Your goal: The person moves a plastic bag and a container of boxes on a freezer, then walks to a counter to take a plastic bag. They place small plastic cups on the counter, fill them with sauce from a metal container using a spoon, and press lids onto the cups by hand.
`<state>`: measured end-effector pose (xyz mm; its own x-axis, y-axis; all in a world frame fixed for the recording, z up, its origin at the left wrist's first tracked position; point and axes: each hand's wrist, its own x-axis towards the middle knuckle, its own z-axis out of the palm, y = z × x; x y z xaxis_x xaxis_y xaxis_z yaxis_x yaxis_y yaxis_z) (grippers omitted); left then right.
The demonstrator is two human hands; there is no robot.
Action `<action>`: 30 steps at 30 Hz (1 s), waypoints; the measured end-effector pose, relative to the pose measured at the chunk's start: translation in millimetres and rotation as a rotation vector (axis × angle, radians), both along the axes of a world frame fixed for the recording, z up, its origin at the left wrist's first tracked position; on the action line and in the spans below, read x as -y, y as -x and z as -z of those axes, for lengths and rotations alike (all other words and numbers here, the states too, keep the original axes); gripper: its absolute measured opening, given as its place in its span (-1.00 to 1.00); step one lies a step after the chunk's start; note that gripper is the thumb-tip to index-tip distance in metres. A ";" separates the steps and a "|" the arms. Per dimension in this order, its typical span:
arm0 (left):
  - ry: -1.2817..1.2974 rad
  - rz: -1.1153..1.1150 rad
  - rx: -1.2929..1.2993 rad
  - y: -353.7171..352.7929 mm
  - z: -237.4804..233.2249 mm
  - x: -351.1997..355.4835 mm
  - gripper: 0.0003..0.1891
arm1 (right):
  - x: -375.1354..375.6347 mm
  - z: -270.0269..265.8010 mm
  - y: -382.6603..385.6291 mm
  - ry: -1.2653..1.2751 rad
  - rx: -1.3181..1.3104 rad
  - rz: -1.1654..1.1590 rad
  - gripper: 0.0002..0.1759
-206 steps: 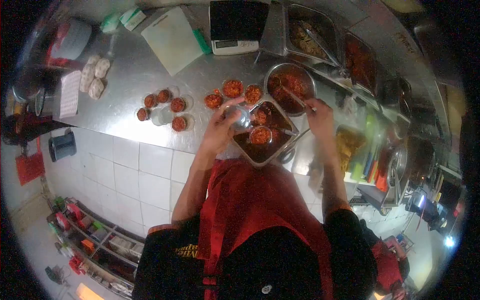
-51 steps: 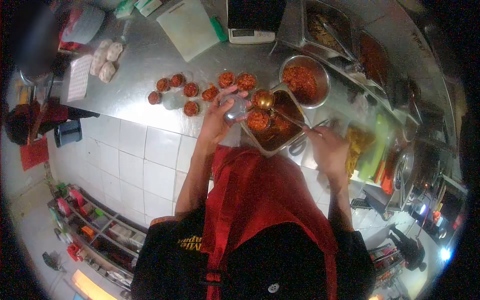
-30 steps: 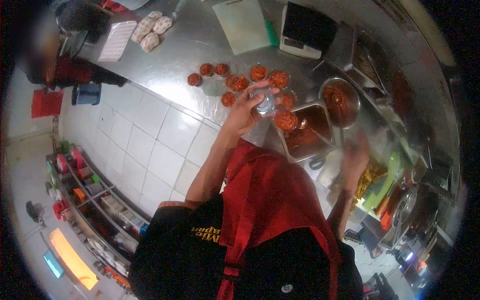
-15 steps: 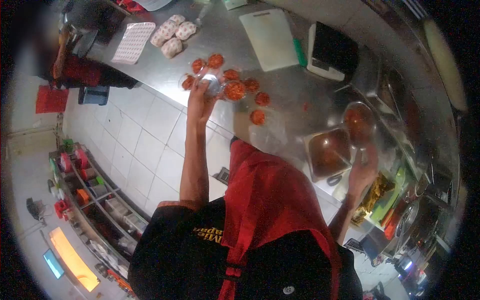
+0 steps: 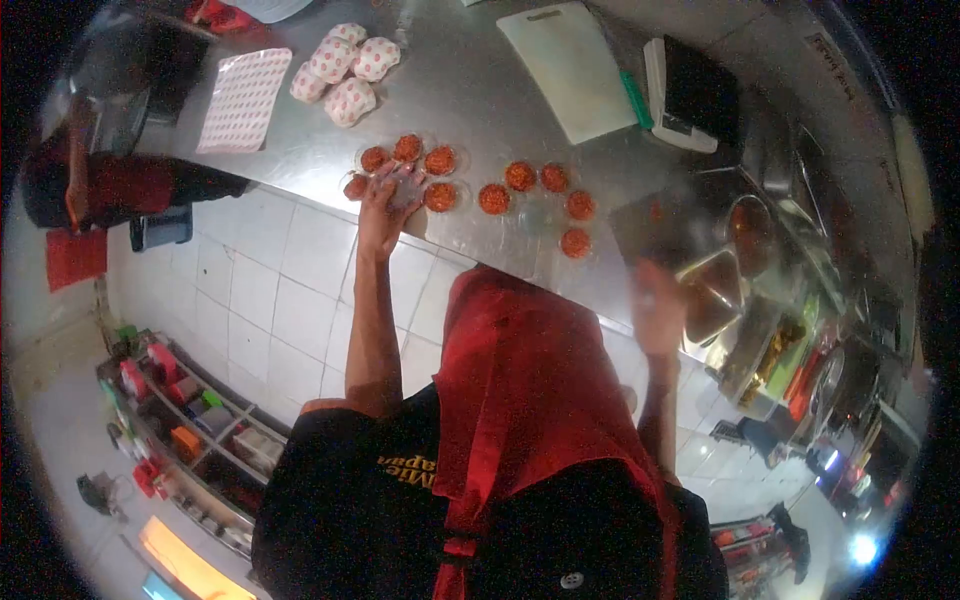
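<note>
While the left hand point(image 5: 386, 205) sits at the near edge of the metal bench point(image 5: 480, 110), its fingers bent about a clear plastic cup point(image 5: 407, 188), firmness of hold cannot be told; the hand covers part of it. Five round tubs of red filling point(image 5: 407, 148) ring that hand: one just left, two beyond it, two to the right. Second group of five tubs point(image 5: 520, 176) farther right, near mid-bench, set in an open arc. Right hand point(image 5: 658, 308) blurred at the near edge, just left of a square metal tray point(image 5: 740, 290); cannot tell whether its fingers are spread or pressed together. Round bowl point(image 5: 729, 232) beyond the tray. Far left of the bench: patterned paper sheet point(image 5: 245, 100), and beside it, to the right, a clump of spotted wrapped bundles point(image 5: 376, 58). Far right: pale cutting board point(image 5: 565, 72), green strip point(image 5: 635, 98) along its right side, then a black-topped scale point(image 5: 702, 92). Another person point(image 5: 120, 185) stands at the left end, partly in shadow.
</note>
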<state>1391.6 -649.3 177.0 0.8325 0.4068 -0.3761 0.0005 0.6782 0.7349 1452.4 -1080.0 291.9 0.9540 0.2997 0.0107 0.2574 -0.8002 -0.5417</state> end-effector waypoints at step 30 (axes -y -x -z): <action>-0.699 -0.063 -0.658 44.2 -25.7 -60.1 -0.32 | -58.6 75.2 -2.9 -0.162 -0.178 -0.029 -0.32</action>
